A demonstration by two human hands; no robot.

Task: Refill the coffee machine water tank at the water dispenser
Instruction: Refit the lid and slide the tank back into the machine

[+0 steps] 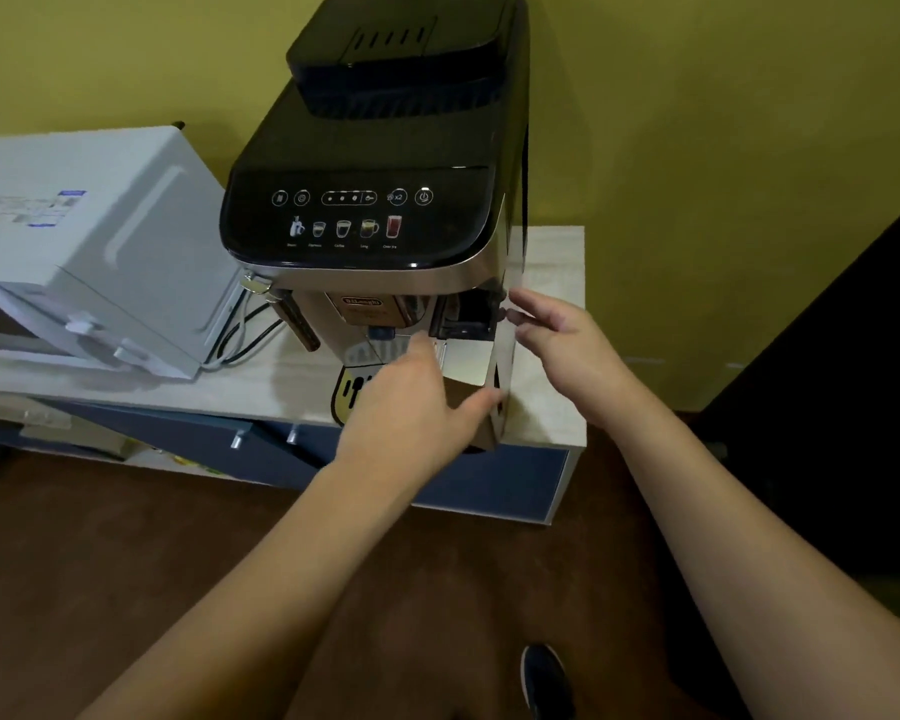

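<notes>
A black and silver coffee machine point(380, 163) stands on a pale wooden counter point(552, 262). Its water tank point(471, 363), with a silver front panel, sits at the machine's right front and sticks out a little from the body. My left hand point(411, 402) lies against the tank's front, fingers spread, thumb by its lower right edge. My right hand point(562, 337) hovers at the tank's right side, fingers apart, fingertips close to the dark top of the tank. Whether either hand grips the tank is unclear. No water dispenser is in view.
A white microwave point(89, 241) stands left of the machine, with cables point(240, 335) between them. The counter sits on a blue cabinet point(489, 485) with handles. A yellow wall is behind. A dark opening point(853, 356) lies to the right. My shoe point(546, 678) is on the brown floor.
</notes>
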